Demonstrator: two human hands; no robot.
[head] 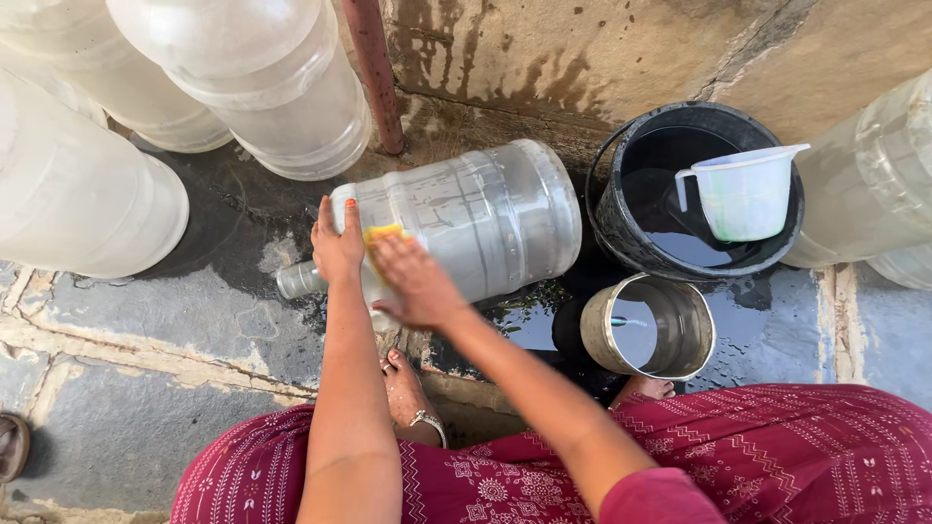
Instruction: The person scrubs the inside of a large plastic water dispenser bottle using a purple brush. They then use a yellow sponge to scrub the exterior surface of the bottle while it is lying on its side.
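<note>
A large clear plastic water jug [485, 213] lies on its side on the wet stone floor, neck pointing left. My left hand [337, 247] rests flat on its shoulder near the neck, steadying it. My right hand [413, 281] presses a yellow sponge [383, 234] against the jug's side, just right of my left hand. My bare foot [406, 388] stands below the jug.
A black bucket [621, 233] of water holds a white plastic mug [746, 194]. A steel pot [680, 335] with water stands in front of it. Several more clear jugs [262, 87] stand at the top left and right. A rusty pipe [374, 73] runs up the wall.
</note>
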